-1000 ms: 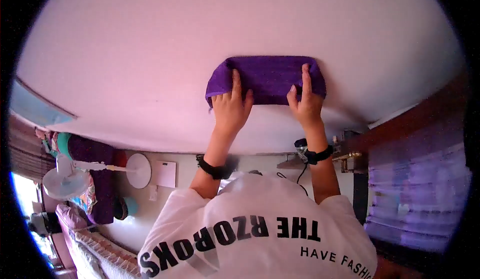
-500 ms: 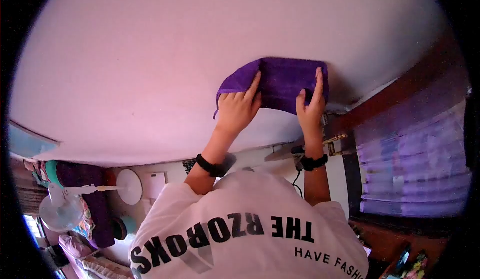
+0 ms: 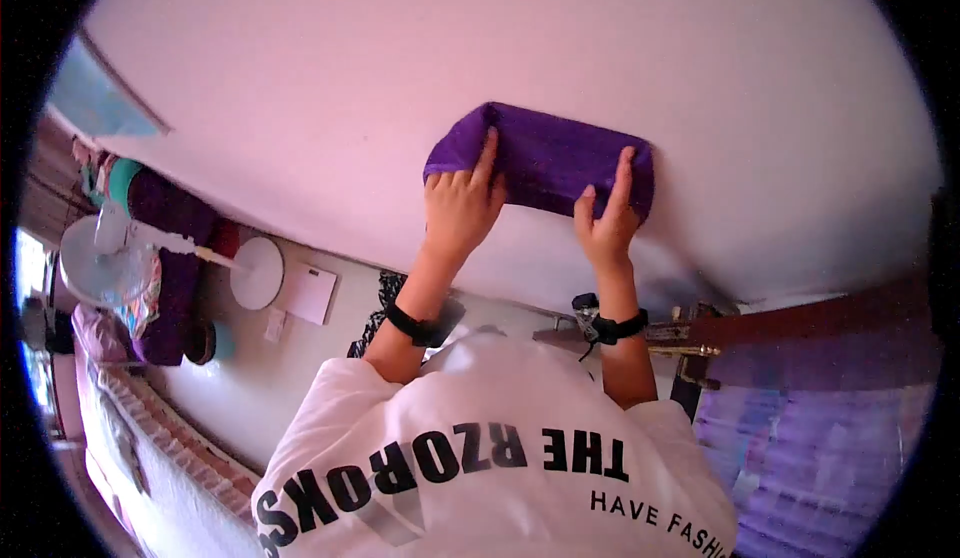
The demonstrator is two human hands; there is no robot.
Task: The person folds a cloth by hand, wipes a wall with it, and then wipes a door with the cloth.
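A folded purple cloth (image 3: pixel 560 158) lies against a broad pale surface, its left corner turned over. My left hand (image 3: pixel 462 203) is at the cloth's left end, index finger stretched along the fold and the other fingers curled at its lower edge. At the right end, my right hand (image 3: pixel 610 223) has its index finger straight on the cloth and its thumb apart from it. The rest of the right fingers are hidden by the hand and the cloth. Both hands hold the cloth, and each wrist wears a black band.
The pale surface (image 3: pixel 300 88) spreads around the cloth. A white standing fan (image 3: pixel 257 273) and a bed (image 3: pixel 150 468) are at lower left. A purple curtain (image 3: pixel 810 448) hangs at lower right, below a dark wooden frame (image 3: pixel 830 323).
The view has tilted, so the room has turned in the picture. Both hands keep hold of the cloth, which appears slightly further left and more slanted down to the right.
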